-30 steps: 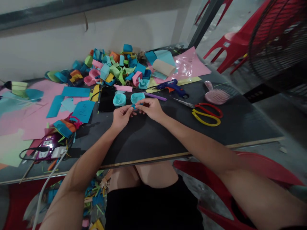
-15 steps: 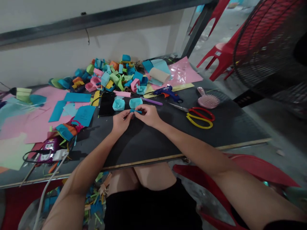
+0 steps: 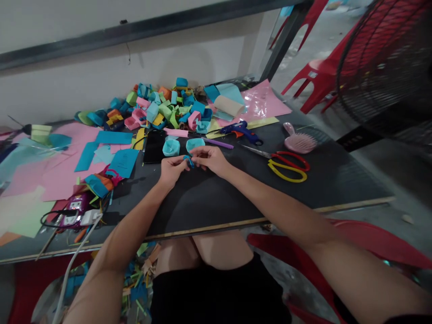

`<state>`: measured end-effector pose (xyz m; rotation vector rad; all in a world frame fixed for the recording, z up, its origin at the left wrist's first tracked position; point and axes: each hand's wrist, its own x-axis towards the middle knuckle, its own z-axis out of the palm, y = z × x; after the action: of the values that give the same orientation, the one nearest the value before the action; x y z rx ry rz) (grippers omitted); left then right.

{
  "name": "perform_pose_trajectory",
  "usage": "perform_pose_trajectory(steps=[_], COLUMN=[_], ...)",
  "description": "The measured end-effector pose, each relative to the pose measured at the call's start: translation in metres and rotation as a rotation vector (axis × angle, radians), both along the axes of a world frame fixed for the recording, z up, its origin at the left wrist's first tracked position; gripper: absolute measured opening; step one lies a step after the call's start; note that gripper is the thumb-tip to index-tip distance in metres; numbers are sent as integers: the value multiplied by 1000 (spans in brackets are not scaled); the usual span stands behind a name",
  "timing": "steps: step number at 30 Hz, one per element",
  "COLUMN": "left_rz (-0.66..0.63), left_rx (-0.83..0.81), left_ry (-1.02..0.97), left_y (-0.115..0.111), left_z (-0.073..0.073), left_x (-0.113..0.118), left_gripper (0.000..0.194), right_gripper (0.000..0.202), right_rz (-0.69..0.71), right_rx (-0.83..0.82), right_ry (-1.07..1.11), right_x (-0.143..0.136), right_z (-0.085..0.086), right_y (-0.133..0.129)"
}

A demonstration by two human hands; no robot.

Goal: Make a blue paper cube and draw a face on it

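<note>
Between my hands, over the dark table, is a small blue paper strip [image 3: 189, 162] bent into a loop. My left hand [image 3: 173, 170] pinches it between thumb and fingers. My right hand [image 3: 212, 160] is closed at the strip's right side, fingertips together against it; how much they grip is hard to see. Just beyond my hands stand two light-blue paper cups, the left cup [image 3: 171, 147] and the right cup [image 3: 195, 144]. A dark phone [image 3: 154, 147] lies left of the cups, and a purple stick [image 3: 220, 144] lies to their right.
Scissors [image 3: 289, 165], a pink hairbrush [image 3: 300, 141] and a blue glue gun [image 3: 241, 129] lie to the right. Behind is a heap of coloured folded paper [image 3: 162, 108]. Blue sheets [image 3: 124, 163] and a purple power strip [image 3: 77, 206] with a white cable are at left. A fan [image 3: 381, 67] stands at right.
The blue strip was held flat and straight between both hands; now it is curled into a loop. My right fingers have shifted at its end. The whole view has moved slightly.
</note>
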<state>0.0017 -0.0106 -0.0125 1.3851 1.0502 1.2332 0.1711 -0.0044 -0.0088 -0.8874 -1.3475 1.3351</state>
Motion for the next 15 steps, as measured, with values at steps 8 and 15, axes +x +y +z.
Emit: perform_pose_trajectory(steps=[8, 15], left_rz=[-56, -44], left_rx=[53, 99], left_ry=[40, 121], left_y=[-1, -2], left_z=[-3, -6], left_x=[-1, -1], left_gripper=[30, 29], right_gripper=[36, 29], right_rz=[-27, -87], right_rx=[60, 122], right_ry=[-41, -14], right_x=[6, 2], right_z=[-4, -6], right_y=[-1, -3])
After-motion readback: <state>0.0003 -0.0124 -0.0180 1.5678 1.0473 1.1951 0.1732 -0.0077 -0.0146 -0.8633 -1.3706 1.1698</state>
